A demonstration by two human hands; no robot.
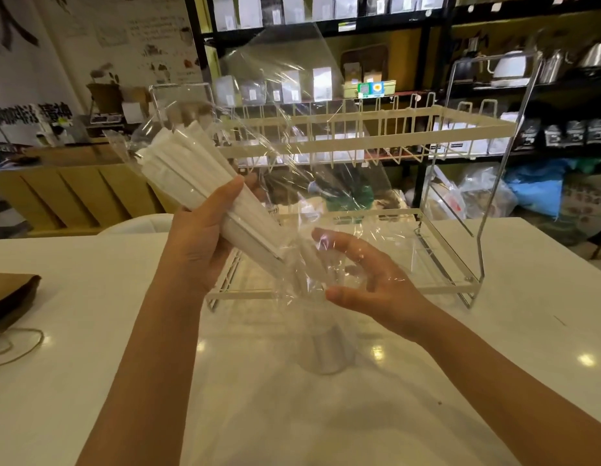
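My left hand (205, 237) grips a bundle of white paper-wrapped straws (188, 173), tilted up to the left above the white table (90, 348). A large clear plastic bag (292, 112) billows around and behind the bundle. My right hand (369, 284) is partly inside the lower part of this bag, fingers spread and loosely bent, touching the film. Below the hands a clear glass (326, 351) stands upright on the table, seen through the plastic.
A two-tier white wire rack (369, 129) stands on the table just behind my hands. A brown paper bag (9, 297) with twine (16, 344) lies at the left edge. Shelves with boxes and kettles fill the background.
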